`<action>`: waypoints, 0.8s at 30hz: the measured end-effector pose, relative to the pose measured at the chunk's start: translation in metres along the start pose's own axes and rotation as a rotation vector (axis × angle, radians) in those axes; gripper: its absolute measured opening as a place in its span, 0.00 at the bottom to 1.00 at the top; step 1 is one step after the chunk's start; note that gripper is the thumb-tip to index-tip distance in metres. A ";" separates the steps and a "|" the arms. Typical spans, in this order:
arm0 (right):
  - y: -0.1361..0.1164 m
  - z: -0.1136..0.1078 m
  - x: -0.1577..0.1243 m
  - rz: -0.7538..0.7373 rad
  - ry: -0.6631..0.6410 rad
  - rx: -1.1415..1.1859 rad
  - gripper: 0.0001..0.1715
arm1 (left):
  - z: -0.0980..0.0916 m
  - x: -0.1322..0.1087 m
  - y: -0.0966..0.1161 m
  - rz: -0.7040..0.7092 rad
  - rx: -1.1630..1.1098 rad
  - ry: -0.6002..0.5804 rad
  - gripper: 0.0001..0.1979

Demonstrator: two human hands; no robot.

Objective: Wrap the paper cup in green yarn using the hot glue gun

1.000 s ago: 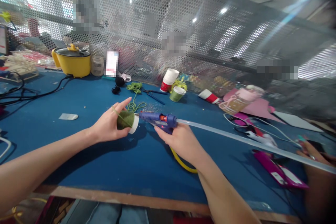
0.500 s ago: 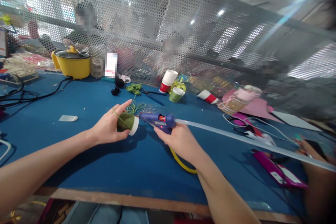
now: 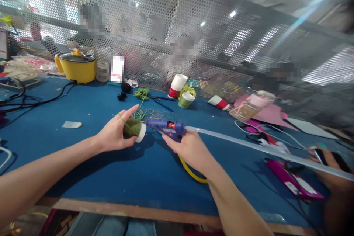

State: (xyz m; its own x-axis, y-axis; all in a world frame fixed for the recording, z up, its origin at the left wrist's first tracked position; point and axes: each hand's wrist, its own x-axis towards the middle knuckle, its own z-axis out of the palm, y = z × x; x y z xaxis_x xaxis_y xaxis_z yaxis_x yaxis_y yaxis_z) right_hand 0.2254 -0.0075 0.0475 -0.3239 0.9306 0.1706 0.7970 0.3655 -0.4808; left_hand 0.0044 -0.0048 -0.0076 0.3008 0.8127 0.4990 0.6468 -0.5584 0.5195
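Note:
My left hand (image 3: 116,131) is closed around a small paper cup (image 3: 132,128) wrapped in green yarn, tilted on its side with its white end facing right. A strand of the yarn runs over my raised index finger. In my right hand (image 3: 190,147) is a blue glue gun (image 3: 166,127), its nozzle at the white part of the cup; whether they touch I cannot tell. A long clear glue stick (image 3: 235,138) sticks out of its rear to the right. Loose green yarn (image 3: 142,97) lies on the table behind the cup, beside blue-handled pliers (image 3: 163,102).
A yellow electric pot (image 3: 77,68), a jar (image 3: 102,71) and a lit phone (image 3: 117,69) stand at the back left. Farther right are stacked paper cups (image 3: 177,85), a green-wrapped cup (image 3: 186,100) and a pink bottle (image 3: 256,105). Another person's hand (image 3: 329,166) holds a phone near a purple box (image 3: 293,180).
My hands, the cup and the glue gun stay almost where they were. At the far right, the other person's hand and phone have shifted and turned.

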 end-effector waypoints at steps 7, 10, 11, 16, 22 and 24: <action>-0.001 -0.001 0.001 0.009 -0.013 0.082 0.11 | 0.000 0.001 -0.003 0.006 0.000 0.018 0.43; -0.003 -0.003 0.002 0.087 -0.033 0.202 0.11 | 0.000 0.001 -0.004 -0.009 -0.020 0.021 0.43; -0.003 -0.003 0.003 0.119 -0.046 0.256 0.11 | -0.001 0.001 -0.004 -0.015 -0.028 0.020 0.43; 0.013 -0.004 0.014 0.181 -0.061 0.512 0.16 | -0.001 0.001 -0.003 -0.069 -0.046 0.017 0.42; 0.051 0.000 0.040 0.255 0.085 0.475 0.18 | -0.003 0.002 -0.003 -0.131 -0.060 0.007 0.43; 0.063 0.004 0.049 0.299 0.091 0.383 0.19 | -0.003 0.002 -0.003 -0.138 -0.059 0.000 0.43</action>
State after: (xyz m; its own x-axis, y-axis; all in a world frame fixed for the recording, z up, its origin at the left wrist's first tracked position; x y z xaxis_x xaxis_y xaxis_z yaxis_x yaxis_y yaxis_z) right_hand 0.2579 0.0610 0.0222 -0.0502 0.9978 0.0426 0.5979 0.0642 -0.7990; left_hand 0.0005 -0.0017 -0.0060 0.2120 0.8823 0.4202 0.6393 -0.4504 0.6232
